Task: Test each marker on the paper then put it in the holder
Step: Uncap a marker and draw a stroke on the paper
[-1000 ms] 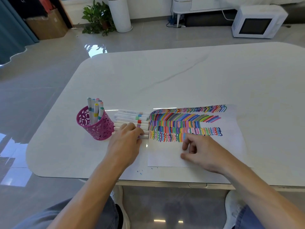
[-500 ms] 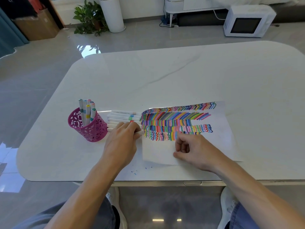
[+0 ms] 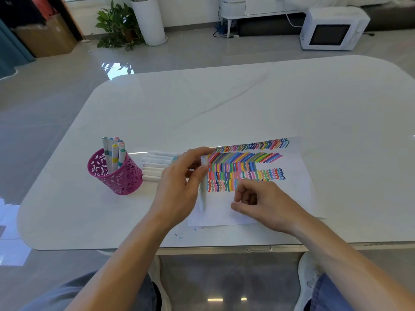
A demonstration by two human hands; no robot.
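My left hand [image 3: 179,187] pinches a white marker [image 3: 203,194] between thumb and fingers, lifted above the left edge of the paper [image 3: 298,194] and blurred by motion. The paper is covered with rows of coloured strokes and squiggles. My right hand [image 3: 262,205] rests on the paper's blank lower part with its fingers loosely curled and nothing in them. A row of white markers [image 3: 155,167] lies on the table between the paper and the pink perforated holder [image 3: 116,176]. Several markers [image 3: 113,153] stand in the holder.
The white table [image 3: 247,104] stretches far and right of the paper. Small ink dots [image 3: 179,235] mark the table near its front edge. A microwave [image 3: 332,30], a plant [image 3: 119,25] and a cardboard box [image 3: 47,37] stand on the floor beyond.
My left hand has picked one marker out of the row and lifted it right, over the paper's left edge. My right hand has stayed on the paper.
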